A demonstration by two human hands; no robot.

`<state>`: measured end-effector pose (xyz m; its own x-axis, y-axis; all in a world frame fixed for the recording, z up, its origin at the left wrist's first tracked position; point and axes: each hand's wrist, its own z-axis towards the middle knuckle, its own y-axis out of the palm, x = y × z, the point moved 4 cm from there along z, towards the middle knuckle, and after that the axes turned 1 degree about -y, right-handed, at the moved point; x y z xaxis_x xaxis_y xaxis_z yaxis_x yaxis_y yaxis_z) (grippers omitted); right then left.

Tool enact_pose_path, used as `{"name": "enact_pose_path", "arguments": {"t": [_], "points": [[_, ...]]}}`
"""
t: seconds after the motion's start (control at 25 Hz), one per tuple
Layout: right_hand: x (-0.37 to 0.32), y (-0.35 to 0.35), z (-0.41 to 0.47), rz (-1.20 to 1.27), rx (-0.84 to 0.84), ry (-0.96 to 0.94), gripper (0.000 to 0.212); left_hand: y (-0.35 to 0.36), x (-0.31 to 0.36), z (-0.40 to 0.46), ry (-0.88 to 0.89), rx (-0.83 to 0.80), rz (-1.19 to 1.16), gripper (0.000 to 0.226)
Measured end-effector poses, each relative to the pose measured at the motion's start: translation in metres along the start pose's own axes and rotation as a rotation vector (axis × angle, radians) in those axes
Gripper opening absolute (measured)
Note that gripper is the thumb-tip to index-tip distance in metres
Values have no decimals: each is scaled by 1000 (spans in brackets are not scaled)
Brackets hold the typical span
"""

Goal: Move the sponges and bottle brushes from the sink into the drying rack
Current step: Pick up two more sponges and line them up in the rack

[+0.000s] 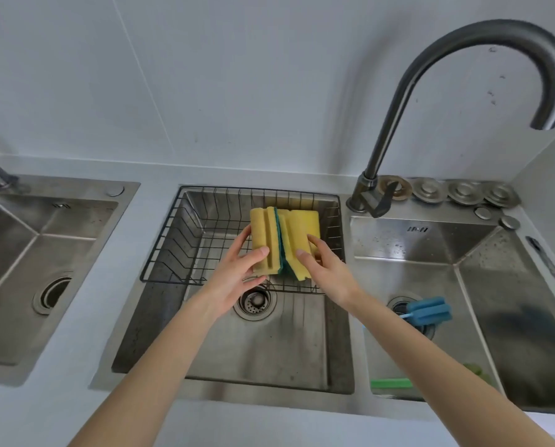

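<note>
Two yellow sponges with green scouring faces are held upright and pressed together above the black wire drying rack (172,253), which sits across the far half of the middle sink basin (285,350). The left sponge (263,240) is gripped by the left hand (237,279), with the thumb laid on its grooved yellow face and the fingers curled behind its outer side. The right sponge (297,243) is gripped by the right hand (327,275), with the thumb on its near face and the fingers wrapped around its 3 o'clock edge. The green faces are turned toward each other and touch along the seam. Whether the sponges' lower edges touch the rack wires cannot be told. At 4 o'clock from the hands, a blue bottle brush (429,312) lies over the drain of the right sink basin (511,317). A green handle (390,383) is seen at that basin's near edge, partly hidden by the right forearm. At 1 o'clock, a curved faucet (398,101) rises from the ledge behind the sinks.
</note>
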<state>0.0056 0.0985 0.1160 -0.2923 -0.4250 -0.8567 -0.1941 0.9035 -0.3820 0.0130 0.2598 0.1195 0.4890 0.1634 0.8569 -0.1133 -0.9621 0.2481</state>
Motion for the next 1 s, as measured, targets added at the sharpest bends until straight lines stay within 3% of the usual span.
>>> {"name": "enact_pose_path", "arguments": {"t": [0.32,0.52,1.0], "points": [[-31,47,36,-163,38,-11,58,-77,17,15,11,120,110,60],[-38,60,55,-205,84,41,60,-108,22,33,1,276,248,60],[-38,86,100,-469,154,-44,63,-124,36,86,80,466,1034,71]]}}
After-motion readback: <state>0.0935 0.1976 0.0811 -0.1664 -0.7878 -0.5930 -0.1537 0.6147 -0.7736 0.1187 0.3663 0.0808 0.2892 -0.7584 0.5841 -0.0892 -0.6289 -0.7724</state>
